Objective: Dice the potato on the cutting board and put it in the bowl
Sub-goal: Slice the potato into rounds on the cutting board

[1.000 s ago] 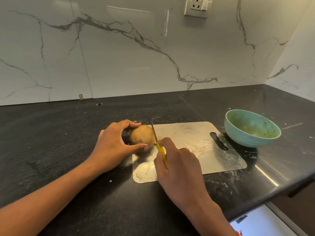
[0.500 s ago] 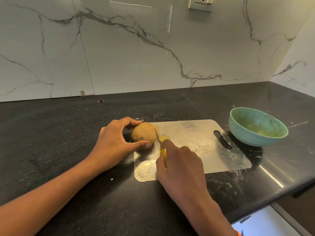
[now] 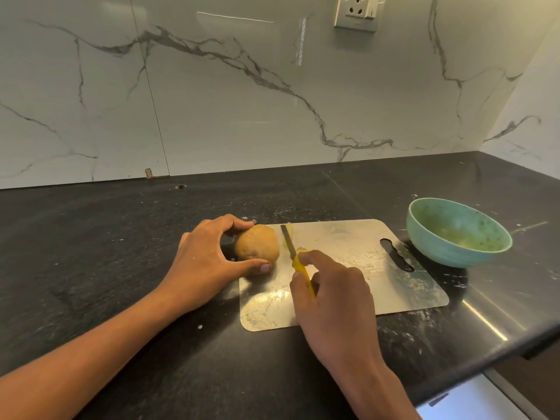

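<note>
So the potato (image 3: 257, 242) sits at the far left corner of the steel cutting board (image 3: 363, 268), skin on. Left hand (image 3: 202, 262) is curled around it, thumb on the near side and fingers over the far side, pinning it down. Right hand (image 3: 330, 301) has its fingers wrapped round the yellow handle of a small knife (image 3: 292, 253), blade pointing away and lying just right of the potato, with a thin yellow slice (image 3: 289, 234) right next to the blade. Teal bowl (image 3: 457, 231) is off the board's right end, near the handle slot, on the black counter (image 3: 91, 268). Marble wall (image 3: 242, 101) behind with a socket (image 3: 357, 12).
</note>
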Available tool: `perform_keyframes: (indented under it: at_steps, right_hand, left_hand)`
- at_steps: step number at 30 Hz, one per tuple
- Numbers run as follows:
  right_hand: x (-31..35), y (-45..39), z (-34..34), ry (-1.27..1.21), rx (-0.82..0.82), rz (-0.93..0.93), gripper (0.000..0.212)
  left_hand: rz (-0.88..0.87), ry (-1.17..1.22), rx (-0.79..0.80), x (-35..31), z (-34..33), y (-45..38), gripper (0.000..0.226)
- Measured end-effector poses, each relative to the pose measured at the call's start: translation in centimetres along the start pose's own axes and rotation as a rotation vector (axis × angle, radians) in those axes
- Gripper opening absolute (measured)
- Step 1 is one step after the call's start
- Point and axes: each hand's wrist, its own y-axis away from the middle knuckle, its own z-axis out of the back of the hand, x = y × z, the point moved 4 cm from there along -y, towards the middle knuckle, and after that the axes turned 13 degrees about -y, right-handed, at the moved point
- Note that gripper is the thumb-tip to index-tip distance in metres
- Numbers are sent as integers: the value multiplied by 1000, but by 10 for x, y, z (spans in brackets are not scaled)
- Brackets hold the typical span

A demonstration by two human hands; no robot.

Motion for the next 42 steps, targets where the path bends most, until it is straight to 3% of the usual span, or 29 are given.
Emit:
perform_keyframes:
  at_steps: [6, 13, 19, 25, 32, 38, 42]
  right_hand:
    - [-10, -3, -5, -49, 67, -73, 34]
    - [-33, -11, 1, -553, -4, -250, 17]
    - [-26, -6, 6, -366, -197, -84, 27]
    - [-19, -6, 1, -236, -113, -63, 39]
    - [-21, -12, -6, -117, 181, -112, 64]
    - [-19, -26, -1, -195, 393, -179, 63]
    - [-25, -30, 0, -322, 453, -245, 74]
  left_hand:
    - [-2, -3, -12, 0, 0, 1, 73]
    - [-4, 2, -13, -1, 1, 1, 81]
    - [5, 2, 1, 2, 0, 0, 75]
    - [3, -7, 0, 3, -2, 0, 75]
    - [7, -8, -2, 4, -3, -1, 71]
    - [8, -5, 0, 4, -3, -1, 71]
    - [0, -2, -3, 4, -4, -1, 75]
